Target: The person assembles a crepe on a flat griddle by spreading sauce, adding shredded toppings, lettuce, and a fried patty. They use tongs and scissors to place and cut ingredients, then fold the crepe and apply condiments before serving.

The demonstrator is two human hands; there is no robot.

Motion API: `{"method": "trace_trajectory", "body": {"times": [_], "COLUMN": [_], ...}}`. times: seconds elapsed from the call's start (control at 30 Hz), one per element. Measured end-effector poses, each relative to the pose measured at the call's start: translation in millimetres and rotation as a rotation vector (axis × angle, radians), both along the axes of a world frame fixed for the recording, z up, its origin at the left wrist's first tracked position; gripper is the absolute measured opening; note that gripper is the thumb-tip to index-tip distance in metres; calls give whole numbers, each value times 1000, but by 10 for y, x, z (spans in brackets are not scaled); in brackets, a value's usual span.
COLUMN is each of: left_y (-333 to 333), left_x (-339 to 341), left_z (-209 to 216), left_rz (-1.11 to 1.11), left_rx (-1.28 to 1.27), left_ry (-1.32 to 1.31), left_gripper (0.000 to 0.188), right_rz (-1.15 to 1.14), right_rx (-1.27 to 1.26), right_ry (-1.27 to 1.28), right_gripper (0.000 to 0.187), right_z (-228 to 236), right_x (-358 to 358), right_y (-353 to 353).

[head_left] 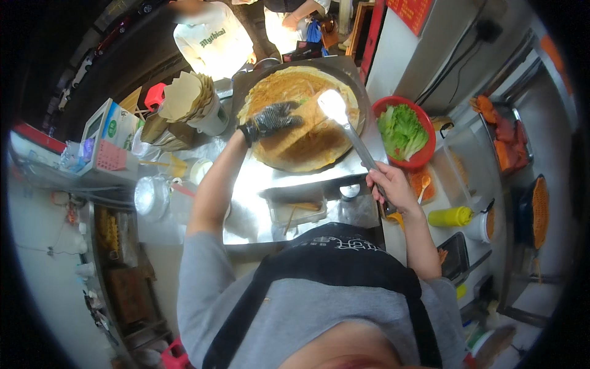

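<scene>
Brown paper bags [184, 101] are standing upright in a white tub [212, 120] at the counter's [249, 197] left, probably for quick grabbing. Further right, the gloved left hand [270, 121] is resting over the crepe [276, 84], which is lying spread across the griddle [363, 101]; its glove is presumably guarding against heat and sauce. The bare right hand [391, 186] is gripping the tongs [357, 140] well back, closed round the handle, likely staying off the heat. Lettuce [402, 128] is sitting in a red bowl [424, 157] beside the griddle, seemingly for easy reach.

From where I'm standing, the left fingertips are blending into the filling, so I cannot tell how open they are or whether they are pinching anything. Glare is washing out the tongs' tips, and the right hand is covering part of their handle.
</scene>
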State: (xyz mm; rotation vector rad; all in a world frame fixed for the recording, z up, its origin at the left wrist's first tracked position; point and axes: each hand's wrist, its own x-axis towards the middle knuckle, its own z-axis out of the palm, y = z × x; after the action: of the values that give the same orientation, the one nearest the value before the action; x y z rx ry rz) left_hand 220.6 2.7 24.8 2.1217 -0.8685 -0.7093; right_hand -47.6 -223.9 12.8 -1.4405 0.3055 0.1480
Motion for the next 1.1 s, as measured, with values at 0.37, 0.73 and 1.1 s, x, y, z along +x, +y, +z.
{"method": "trace_trajectory", "body": {"times": [0.37,0.73,1.1], "left_y": [124,189,273], "left_x": [171,368,510], "left_z": [230,-366,-501], "left_rz": [-222,-185,-220], "left_rx": [181,188,118], "left_ry": [-672,-582,-560], "left_gripper": [67,48,48], "right_rz": [-205,-217,-359], "right_rx": [185,51,-222], "right_ry": [44,122,-62], "right_gripper": [24,26,30], "right_z": [-186,-452,-494], "right_x": [390,510,477], "right_y": [228,330,464]}}
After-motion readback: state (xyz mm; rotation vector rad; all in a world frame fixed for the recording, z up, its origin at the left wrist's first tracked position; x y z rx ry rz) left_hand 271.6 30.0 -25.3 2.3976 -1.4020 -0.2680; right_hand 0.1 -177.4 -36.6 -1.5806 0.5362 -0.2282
